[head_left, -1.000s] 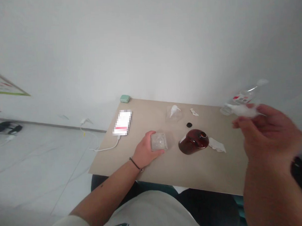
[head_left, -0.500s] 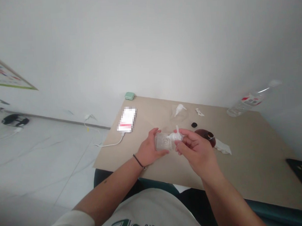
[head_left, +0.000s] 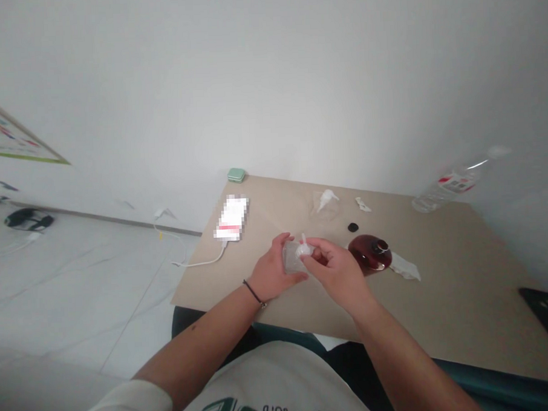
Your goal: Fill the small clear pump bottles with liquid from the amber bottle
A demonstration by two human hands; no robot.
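Observation:
My left hand grips a small transparent bottle, which lies on its side just above the beige tabletop. My right hand is at the bottle's mouth, its fingers pinching a small white plastic nozzle that stands up against the bottle. The fingers hide the joint between nozzle and bottle. To the right of my right hand, a dark red glass bottle lies near a crumpled white tissue.
Farther back stand a transparent wrapper with a white piece, a black cap, a white scrap and a plastic water bottle. A pixelated phone with a white cable lies left. A green case sits at the back corner.
My right hand has moved left and covers more of the transparent bottle's mouth. The white nozzle now sits more upright and partly hidden. The view has shifted slightly.

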